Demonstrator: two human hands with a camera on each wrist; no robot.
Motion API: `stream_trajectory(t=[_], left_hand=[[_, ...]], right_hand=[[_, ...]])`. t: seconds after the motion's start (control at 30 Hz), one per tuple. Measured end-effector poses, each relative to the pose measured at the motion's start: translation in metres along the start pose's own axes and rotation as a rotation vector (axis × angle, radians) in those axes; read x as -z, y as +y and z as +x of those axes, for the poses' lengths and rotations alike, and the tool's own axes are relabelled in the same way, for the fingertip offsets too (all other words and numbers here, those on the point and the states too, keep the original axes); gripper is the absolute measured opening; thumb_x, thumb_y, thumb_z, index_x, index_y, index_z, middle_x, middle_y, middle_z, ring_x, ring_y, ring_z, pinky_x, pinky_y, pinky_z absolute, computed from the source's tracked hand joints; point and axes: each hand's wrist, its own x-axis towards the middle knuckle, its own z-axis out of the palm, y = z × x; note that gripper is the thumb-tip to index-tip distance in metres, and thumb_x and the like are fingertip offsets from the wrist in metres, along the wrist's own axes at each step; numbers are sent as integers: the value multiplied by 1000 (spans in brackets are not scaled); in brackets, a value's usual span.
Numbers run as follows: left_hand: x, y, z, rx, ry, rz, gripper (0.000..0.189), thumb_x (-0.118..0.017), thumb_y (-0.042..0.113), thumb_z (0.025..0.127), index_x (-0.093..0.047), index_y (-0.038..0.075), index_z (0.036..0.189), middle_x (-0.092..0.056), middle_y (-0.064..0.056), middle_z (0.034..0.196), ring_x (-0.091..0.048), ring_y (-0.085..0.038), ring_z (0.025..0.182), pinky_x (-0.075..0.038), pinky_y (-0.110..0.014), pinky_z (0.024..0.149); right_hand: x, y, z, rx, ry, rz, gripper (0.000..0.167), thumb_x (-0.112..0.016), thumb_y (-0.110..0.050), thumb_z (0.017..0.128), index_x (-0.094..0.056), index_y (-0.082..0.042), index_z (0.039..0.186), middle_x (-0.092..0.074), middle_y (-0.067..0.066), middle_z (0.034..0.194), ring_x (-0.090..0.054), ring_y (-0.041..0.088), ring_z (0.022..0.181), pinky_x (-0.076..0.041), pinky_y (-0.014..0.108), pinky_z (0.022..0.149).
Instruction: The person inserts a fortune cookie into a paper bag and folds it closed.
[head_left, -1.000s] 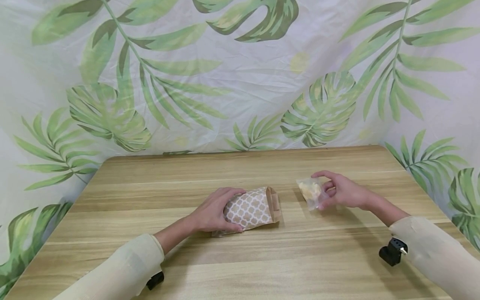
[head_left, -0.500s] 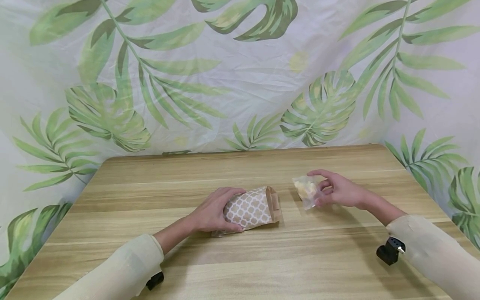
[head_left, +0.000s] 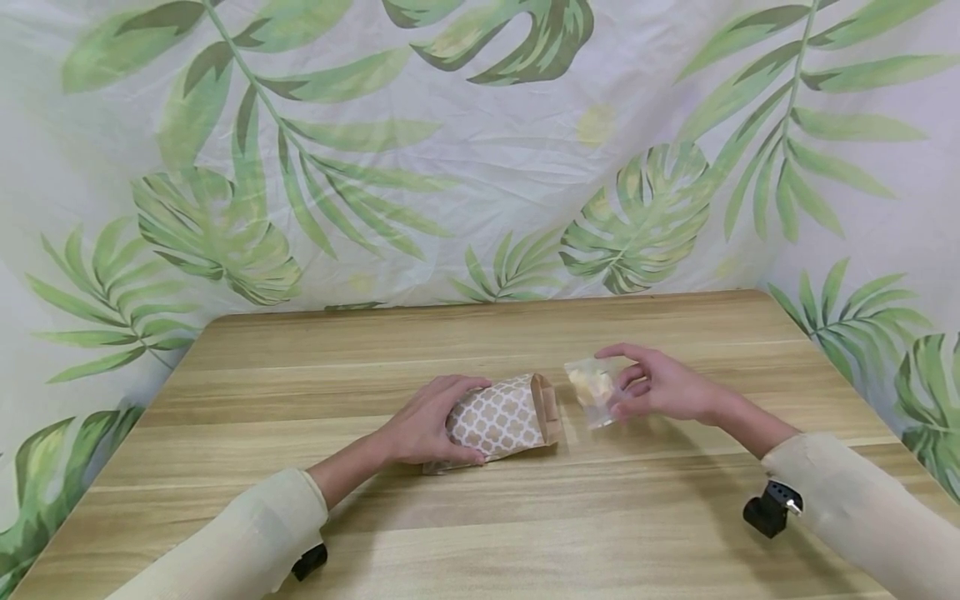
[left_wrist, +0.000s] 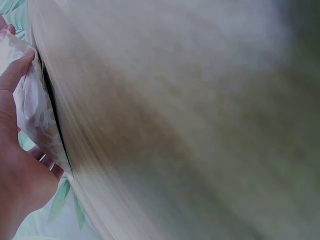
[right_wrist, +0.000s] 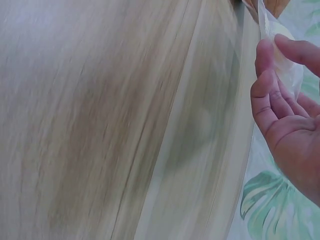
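A brown paper bag (head_left: 498, 418) with a white lattice pattern lies on its side, its mouth facing right. My left hand (head_left: 431, 423) grips it from the closed end, thumb on the near side and fingers over the far side. In the left wrist view the thumb presses the bag's paper (left_wrist: 37, 100). My right hand (head_left: 660, 385) pinches a small clear plastic packet (head_left: 592, 390) with pale yellowish pieces inside, just right of the bag's mouth. The right wrist view shows the packet (right_wrist: 287, 70) between thumb and fingers, the bag's brown edge beyond it.
Both hands work over a wooden table (head_left: 495, 533). A leaf-printed cloth (head_left: 495, 167) hangs behind the table's far edge and along its sides. A black wrist camera (head_left: 772, 508) sits under the right sleeve, another (head_left: 310, 562) under the left.
My right hand has moved left with the plastic packet, bringing it closer to the paper bag's mouth. The left hand and the bag have stayed in place.
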Motion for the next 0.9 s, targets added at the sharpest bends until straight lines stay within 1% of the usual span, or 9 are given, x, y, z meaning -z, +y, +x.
stream_trajectory(t=[0.27, 0.4, 0.47, 0.7, 0.9], left_hand=[[0, 0, 0, 1, 0, 4, 95, -92, 47, 71, -50, 13, 149, -55, -13, 146, -49, -35, 135, -41, -60, 110], [0, 0, 1, 3, -3, 3, 95, -92, 47, 71, -50, 13, 149, -55, -12, 146, -49, -34, 135, -40, -60, 110], [0, 0, 1, 2, -3, 3, 95, -92, 47, 71, -50, 13, 149, -55, -12, 146, -49, -34, 136, -40, -60, 110], [0, 0, 1, 2, -5, 2, 95, -92, 47, 72, -50, 13, 149, -55, -12, 147, -49, -35, 136, -40, -60, 110], [0, 0, 1, 0, -5, 3, 95, -92, 47, 71, -50, 12, 149, -54, -12, 147, -48, -35, 136, -40, -61, 110]], right_hand=[[-10, -3, 6, 15, -25, 24, 81, -75, 4, 85, -32, 8, 154, -63, 14, 95, -72, 24, 88, -62, 35, 78], [-15, -5, 9, 15, -31, 47, 81, -75, 5, 85, -32, 8, 154, -63, 12, 93, -72, 24, 87, -62, 35, 78], [-18, -7, 10, 18, -35, 42, 80, -76, 4, 85, -33, 8, 153, -63, 11, 93, -73, 24, 87, -62, 35, 78], [-24, -13, 16, 29, -59, 26, 77, -75, 3, 88, -33, 11, 152, -64, 11, 94, -73, 25, 88, -62, 42, 76], [-31, -14, 24, 21, -75, -8, 75, -72, 2, 89, -33, 12, 153, -63, 9, 92, -72, 25, 86, -61, 37, 71]])
